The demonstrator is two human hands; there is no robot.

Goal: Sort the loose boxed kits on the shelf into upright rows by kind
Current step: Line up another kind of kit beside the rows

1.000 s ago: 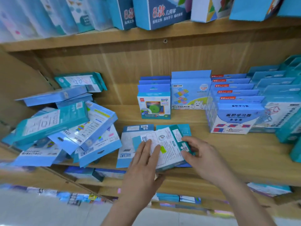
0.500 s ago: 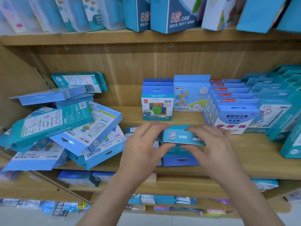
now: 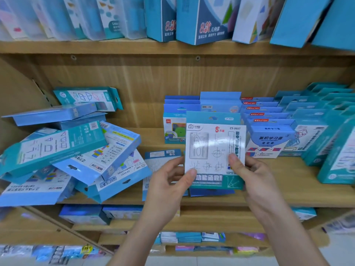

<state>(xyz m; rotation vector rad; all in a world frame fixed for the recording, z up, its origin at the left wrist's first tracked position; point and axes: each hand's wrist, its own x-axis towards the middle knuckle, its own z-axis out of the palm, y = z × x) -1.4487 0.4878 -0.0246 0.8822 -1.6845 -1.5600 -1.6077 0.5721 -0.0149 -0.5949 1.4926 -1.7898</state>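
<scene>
Biggest risk is the loose pile [image 3: 63, 156] at the shelf's [image 3: 288, 189] left end: it overhangs the front edge, so any bump or hasty pull likely drops several kits. Next, the upright rows [image 3: 269, 131] behind are tightly packed; you push a kit in wrong and the fronts may domino. You hold the teal kit [image 3: 215, 148] upright above the shelf front, left hand [image 3: 169, 181] and right hand [image 3: 249, 173] each pinching a lower corner only; it may twist out. No matching row shows, so misfiling is possible.
</scene>
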